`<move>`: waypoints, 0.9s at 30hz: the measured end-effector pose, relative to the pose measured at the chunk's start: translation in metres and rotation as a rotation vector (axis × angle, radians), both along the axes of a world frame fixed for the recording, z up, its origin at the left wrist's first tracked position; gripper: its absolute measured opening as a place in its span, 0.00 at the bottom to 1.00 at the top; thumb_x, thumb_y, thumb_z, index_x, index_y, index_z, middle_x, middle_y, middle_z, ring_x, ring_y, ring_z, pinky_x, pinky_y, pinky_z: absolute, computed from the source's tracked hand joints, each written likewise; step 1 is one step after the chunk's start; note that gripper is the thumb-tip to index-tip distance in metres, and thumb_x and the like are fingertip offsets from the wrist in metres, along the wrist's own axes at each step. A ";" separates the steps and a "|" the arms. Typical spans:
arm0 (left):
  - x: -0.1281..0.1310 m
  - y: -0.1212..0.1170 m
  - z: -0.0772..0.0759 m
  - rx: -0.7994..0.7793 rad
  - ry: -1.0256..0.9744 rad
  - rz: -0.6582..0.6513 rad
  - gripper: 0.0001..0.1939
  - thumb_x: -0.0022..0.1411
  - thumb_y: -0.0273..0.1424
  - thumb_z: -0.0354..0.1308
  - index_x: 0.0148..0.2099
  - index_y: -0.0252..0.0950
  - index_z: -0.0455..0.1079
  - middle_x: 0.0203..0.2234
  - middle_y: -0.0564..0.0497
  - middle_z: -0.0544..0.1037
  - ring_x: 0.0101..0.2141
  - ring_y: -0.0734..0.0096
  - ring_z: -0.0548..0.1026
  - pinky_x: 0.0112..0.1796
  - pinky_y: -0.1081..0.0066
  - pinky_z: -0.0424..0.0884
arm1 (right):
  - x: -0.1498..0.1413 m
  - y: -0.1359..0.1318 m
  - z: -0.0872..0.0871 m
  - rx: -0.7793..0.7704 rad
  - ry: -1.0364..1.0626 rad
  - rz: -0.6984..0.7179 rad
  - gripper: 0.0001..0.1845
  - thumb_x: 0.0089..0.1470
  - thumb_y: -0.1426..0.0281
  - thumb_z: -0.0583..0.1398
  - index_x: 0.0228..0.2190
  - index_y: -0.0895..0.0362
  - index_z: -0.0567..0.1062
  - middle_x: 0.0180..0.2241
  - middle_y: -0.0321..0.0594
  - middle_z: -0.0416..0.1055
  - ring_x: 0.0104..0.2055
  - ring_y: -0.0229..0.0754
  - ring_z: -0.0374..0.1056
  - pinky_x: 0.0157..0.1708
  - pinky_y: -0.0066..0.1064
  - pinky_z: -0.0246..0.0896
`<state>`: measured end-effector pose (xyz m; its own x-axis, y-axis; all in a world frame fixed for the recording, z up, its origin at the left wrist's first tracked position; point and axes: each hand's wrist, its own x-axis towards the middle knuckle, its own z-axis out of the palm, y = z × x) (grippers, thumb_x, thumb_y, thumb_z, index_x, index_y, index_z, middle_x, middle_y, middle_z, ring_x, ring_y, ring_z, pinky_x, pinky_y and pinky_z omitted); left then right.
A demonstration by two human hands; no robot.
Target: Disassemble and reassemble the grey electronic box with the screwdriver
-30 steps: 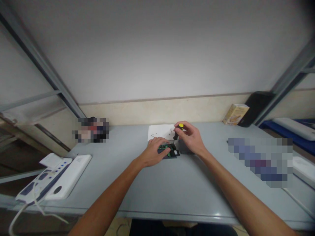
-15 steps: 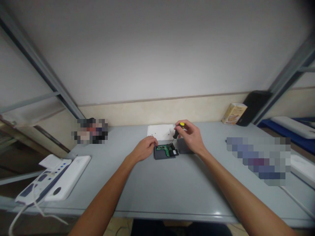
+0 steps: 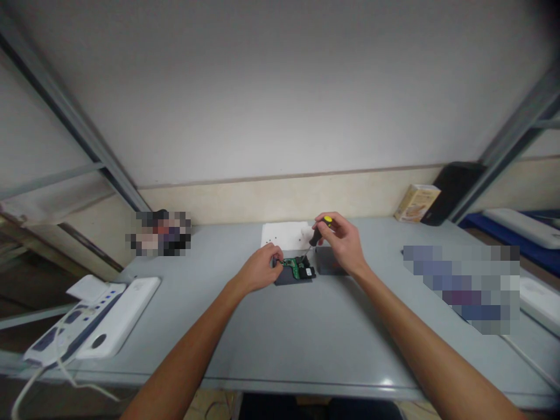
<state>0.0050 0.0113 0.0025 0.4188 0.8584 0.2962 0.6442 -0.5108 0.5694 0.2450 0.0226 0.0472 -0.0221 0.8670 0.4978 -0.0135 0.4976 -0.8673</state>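
Note:
My right hand (image 3: 345,244) is closed round the black and yellow handle of a screwdriver (image 3: 315,237). Its thin shaft slants down to the back of a green circuit board (image 3: 296,270), which carries a black block with a white label. The board sits over a dark grey shallow casing (image 3: 286,278). At the left end of the board, my left hand (image 3: 259,269) has its thumb and fingers pinched on the edge; their tips partly hide the grip. Under my right wrist lies another dark grey casing part (image 3: 327,263).
A white sheet (image 3: 280,232) with several small dark bits lies behind the casing. White power strips (image 3: 120,324) with cables are on the left of the grey table (image 3: 262,344). A yellow box (image 3: 416,203) leans by a black object (image 3: 452,189) at the back right. Two patches are blurred.
My left hand has shifted slightly right and its fingers have curled over the board's left end. The right hand with the screwdriver has barely moved.

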 end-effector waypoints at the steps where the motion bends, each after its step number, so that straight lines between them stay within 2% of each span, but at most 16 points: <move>1: 0.000 0.000 0.001 0.001 -0.003 0.000 0.09 0.53 0.19 0.54 0.35 0.36 0.70 0.30 0.52 0.71 0.31 0.70 0.68 0.34 0.71 0.63 | 0.000 0.000 0.001 -0.005 0.009 -0.003 0.16 0.57 0.55 0.65 0.39 0.54 0.75 0.33 0.38 0.71 0.30 0.37 0.67 0.25 0.27 0.69; 8: 0.002 -0.001 0.002 0.005 -0.039 -0.027 0.06 0.58 0.21 0.54 0.32 0.36 0.69 0.29 0.53 0.70 0.30 0.72 0.67 0.33 0.72 0.63 | -0.001 -0.002 0.005 -0.011 0.051 -0.019 0.18 0.55 0.53 0.66 0.38 0.55 0.75 0.32 0.38 0.72 0.30 0.37 0.68 0.24 0.28 0.70; 14: 0.003 0.001 0.000 -0.018 -0.091 -0.026 0.07 0.55 0.20 0.55 0.33 0.36 0.69 0.28 0.54 0.69 0.30 0.72 0.67 0.33 0.72 0.63 | 0.000 -0.001 0.003 -0.007 0.050 -0.018 0.18 0.56 0.53 0.66 0.38 0.54 0.75 0.32 0.38 0.72 0.29 0.37 0.69 0.24 0.28 0.70; 27: 0.005 0.003 -0.005 -0.051 -0.166 0.024 0.08 0.57 0.20 0.56 0.35 0.35 0.73 0.28 0.53 0.72 0.31 0.72 0.69 0.35 0.71 0.65 | 0.000 -0.001 0.002 -0.008 0.058 -0.016 0.17 0.57 0.55 0.65 0.39 0.55 0.75 0.32 0.38 0.71 0.30 0.38 0.69 0.25 0.28 0.71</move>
